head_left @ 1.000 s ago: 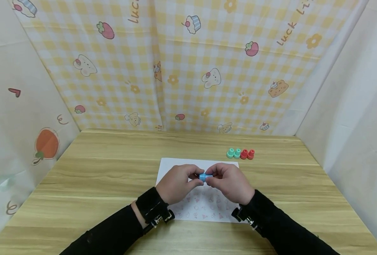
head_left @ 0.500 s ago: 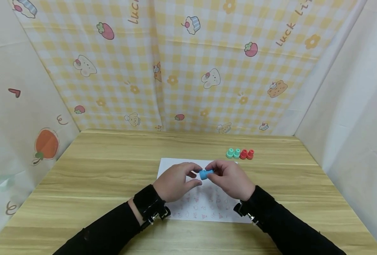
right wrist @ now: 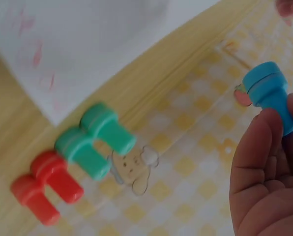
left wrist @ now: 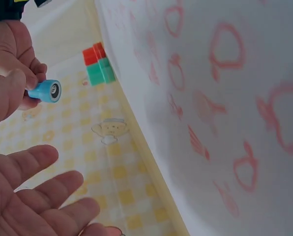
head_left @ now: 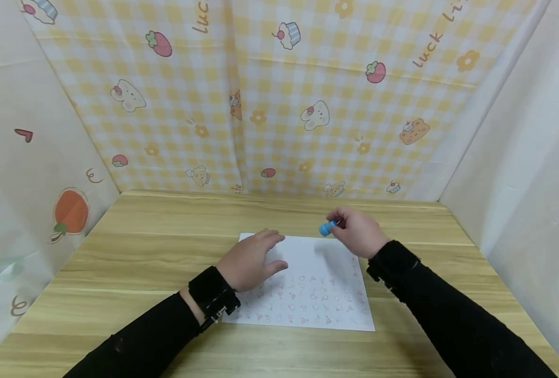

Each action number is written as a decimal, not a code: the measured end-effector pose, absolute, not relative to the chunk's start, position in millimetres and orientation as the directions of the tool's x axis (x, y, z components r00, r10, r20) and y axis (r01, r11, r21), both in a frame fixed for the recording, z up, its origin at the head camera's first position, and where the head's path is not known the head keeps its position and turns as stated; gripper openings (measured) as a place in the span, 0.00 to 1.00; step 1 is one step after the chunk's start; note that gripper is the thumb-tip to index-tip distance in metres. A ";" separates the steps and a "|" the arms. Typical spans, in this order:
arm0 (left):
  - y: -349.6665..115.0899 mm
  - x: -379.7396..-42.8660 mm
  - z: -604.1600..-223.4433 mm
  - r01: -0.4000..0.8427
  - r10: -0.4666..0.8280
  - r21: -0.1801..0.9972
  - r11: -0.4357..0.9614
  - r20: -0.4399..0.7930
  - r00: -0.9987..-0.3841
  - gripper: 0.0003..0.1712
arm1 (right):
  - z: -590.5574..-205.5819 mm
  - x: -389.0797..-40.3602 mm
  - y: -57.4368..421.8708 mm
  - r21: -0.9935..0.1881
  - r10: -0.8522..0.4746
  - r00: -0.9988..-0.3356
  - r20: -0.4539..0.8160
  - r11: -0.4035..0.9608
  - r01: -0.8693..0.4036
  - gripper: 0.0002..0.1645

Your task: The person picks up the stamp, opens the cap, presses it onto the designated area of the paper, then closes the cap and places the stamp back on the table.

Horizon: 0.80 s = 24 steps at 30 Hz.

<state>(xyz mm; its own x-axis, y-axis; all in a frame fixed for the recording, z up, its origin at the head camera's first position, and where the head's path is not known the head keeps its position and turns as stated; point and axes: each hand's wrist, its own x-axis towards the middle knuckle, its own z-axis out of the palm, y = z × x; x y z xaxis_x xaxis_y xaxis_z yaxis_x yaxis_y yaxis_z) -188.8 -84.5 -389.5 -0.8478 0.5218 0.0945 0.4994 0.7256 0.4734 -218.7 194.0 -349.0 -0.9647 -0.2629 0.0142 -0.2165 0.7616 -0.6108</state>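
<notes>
My right hand [head_left: 360,232] pinches a small blue toy stamp [head_left: 327,228] by its narrow handle, above the far right part of the paper. The stamp's wide end points away from the palm, and in the left wrist view its round face [left wrist: 54,91] shows a dark picture. A seam runs round the wide head of the stamp [right wrist: 266,81] in the right wrist view. My left hand [head_left: 247,262] holds nothing; its fingers are spread over the left side of the white paper [head_left: 303,257]. Rows of small pink-red printed figures cover the paper's nearer half.
Two green stamps [right wrist: 95,140] and two red stamps [right wrist: 48,182] stand in a row past the paper's far right corner, mostly hidden behind my right hand in the head view. A checked cloth [head_left: 279,105] hangs behind the wooden table [head_left: 166,231].
Both hands were together at the blue stamp. The left hand let go and moved left, its fingers spreading. The right hand carried the stamp away and to the right, over the row of stamps.
</notes>
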 end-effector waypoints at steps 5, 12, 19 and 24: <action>-89.0 -192.8 -389.2 0.487 0.515 0.419 0.766 0.054 -0.856 0.42 | -349.6 -241.1 200.1 -0.529 -0.272 -0.962 0.002 0.816 -0.232 0.12; -95.4 -198.6 -392.6 0.458 0.493 0.377 0.805 0.003 -0.870 0.49 | -358.2 -262.4 201.7 -0.362 -0.294 -0.955 -0.028 0.894 -0.265 0.15; -102.0 -202.6 -395.4 0.420 0.459 0.329 0.846 -0.046 -0.887 0.53 | -368.8 -277.6 201.0 -0.295 -0.301 -0.951 -0.075 0.917 -0.267 0.17; -103.9 -204.1 -394.2 0.411 0.452 0.327 0.851 -0.056 -0.890 0.54 | -371.3 -284.5 199.8 -0.258 -0.311 -0.946 -0.096 0.925 -0.278 0.18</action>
